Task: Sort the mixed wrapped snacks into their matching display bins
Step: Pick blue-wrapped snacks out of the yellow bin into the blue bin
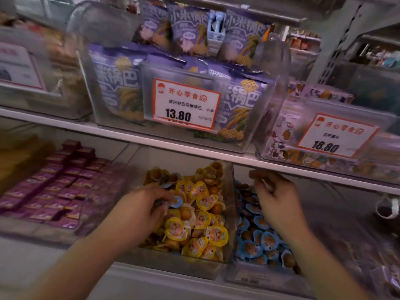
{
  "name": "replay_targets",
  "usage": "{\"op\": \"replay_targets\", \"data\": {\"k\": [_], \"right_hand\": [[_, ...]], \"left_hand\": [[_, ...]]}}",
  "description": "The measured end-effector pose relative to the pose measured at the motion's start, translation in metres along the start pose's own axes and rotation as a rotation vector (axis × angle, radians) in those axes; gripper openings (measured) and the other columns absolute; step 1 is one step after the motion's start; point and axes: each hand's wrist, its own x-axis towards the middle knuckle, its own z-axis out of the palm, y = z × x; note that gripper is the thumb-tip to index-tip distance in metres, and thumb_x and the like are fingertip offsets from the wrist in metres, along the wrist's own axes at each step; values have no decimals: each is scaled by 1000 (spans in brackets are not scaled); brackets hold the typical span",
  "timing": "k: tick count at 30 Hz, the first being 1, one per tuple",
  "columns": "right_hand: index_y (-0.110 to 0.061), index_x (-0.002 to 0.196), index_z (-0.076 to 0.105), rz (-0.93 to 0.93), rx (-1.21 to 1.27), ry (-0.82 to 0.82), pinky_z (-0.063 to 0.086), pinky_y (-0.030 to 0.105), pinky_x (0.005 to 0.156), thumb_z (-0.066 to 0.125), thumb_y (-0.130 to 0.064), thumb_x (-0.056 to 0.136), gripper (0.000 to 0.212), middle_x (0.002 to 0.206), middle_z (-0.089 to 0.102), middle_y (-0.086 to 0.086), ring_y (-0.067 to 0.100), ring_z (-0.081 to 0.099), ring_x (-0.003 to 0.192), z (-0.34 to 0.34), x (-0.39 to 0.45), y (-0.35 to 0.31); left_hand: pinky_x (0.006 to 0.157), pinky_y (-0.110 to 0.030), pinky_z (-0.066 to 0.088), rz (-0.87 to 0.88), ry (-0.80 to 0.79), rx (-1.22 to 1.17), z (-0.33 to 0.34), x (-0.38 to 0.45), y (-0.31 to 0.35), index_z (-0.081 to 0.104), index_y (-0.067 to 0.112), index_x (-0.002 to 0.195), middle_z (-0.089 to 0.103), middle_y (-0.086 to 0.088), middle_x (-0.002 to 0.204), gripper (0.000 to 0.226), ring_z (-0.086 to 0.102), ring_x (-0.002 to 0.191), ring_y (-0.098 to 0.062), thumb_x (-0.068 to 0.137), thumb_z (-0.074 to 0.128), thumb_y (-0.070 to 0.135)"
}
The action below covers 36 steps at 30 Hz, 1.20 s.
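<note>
A clear bin (229, 191) on the lower shelf holds a heap of yellow-wrapped round snacks (201, 226). To its right, a second clear bin (244, 276) holds blue-wrapped round snacks (257, 237). My left hand (140, 204) lies in the yellow bin and pinches a blue-wrapped snack (176, 201) at its fingertips. Over the blue bin hovers my right hand (275, 195), fingers curled downward; whether it holds anything is hidden.
A bin of purple square packets (54, 191) stands at the left. The upper shelf (151, 137) just above my hands carries bins of purple bagged crackers (121, 92) with price tags (186, 102). Another clear bin (324, 135) sits at the upper right.
</note>
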Motion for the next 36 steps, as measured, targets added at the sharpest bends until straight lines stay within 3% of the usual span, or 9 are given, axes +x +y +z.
{"op": "replay_targets", "data": {"k": [3, 5, 8, 14, 20, 25, 29, 32, 36], "right_hand": [[-30, 104, 71, -155, -5, -235, 40, 2, 62, 58, -19, 95, 20, 78, 67, -26, -8, 62, 75, 36, -6, -36], [-29, 114, 69, -205, -89, -397, 42, 2, 70, 57, -21, 96, 23, 89, 65, -30, -13, 60, 83, 68, 4, -53], [-25, 128, 60, -235, -349, -618, 44, 25, 101, 51, -21, 99, 31, 130, 61, -4, 10, 57, 118, 119, 33, -67], [-26, 125, 62, -284, -764, -1002, 48, 37, 96, 56, -34, 94, 33, 130, 62, 5, 25, 59, 116, 187, 59, -60], [-17, 106, 73, -186, -661, -880, 52, 37, 91, 63, -18, 86, 22, 113, 70, 6, 24, 65, 105, 190, 77, -45], [-12, 104, 74, 21, -550, -779, 54, 38, 91, 63, -22, 85, 24, 110, 70, 8, 22, 64, 101, 210, 100, -43], [-7, 114, 63, 4, -743, -882, 47, 32, 75, 62, -36, 87, 39, 113, 66, 13, 26, 63, 102, 241, 95, -34], [-8, 122, 57, -11, -872, -833, 50, 35, 80, 64, -32, 84, 45, 122, 63, 14, 29, 62, 107, 253, 95, -30], [-13, 117, 57, -44, -878, -746, 46, 34, 73, 66, -31, 79, 43, 118, 62, 11, 27, 61, 104, 254, 97, -24]], "left_hand": [[85, -27, 46, 29, -6, 90, -6, -7, -9, 74, 31, 101, 66, 11, 103, 21, 62, 99, -14, 83, 73, 40], [89, -34, 46, 55, -43, 145, -3, -11, -11, 72, 30, 101, 61, 9, 102, 27, 57, 103, -15, 86, 63, 50], [92, -35, 45, 40, -6, 125, 1, -15, -17, 70, 32, 103, 58, 13, 109, 29, 55, 106, -13, 89, 56, 53], [86, -27, 38, 25, 168, 44, 4, -4, -18, 61, 36, 110, 57, 16, 111, 28, 51, 103, -11, 86, 58, 50], [93, -33, 44, -21, 79, -32, 21, 10, -15, 41, 38, 134, 61, 11, 123, 58, 56, 110, -14, 81, 59, 55], [82, -30, 49, -167, 142, -59, 19, 12, -17, 67, 33, 104, 67, 12, 102, 33, 57, 98, -12, 79, 63, 55], [85, -29, 39, -136, 118, 27, 18, 6, -20, 64, 32, 112, 56, 9, 111, 31, 46, 106, -16, 87, 55, 48], [80, -26, 34, -126, 111, 24, 13, 1, -22, 62, 31, 111, 50, 7, 110, 27, 43, 104, -15, 88, 55, 43], [76, -32, 43, -110, 139, -66, 10, -4, -24, 53, 37, 108, 48, 10, 106, 20, 45, 98, -13, 88, 56, 40]]}}
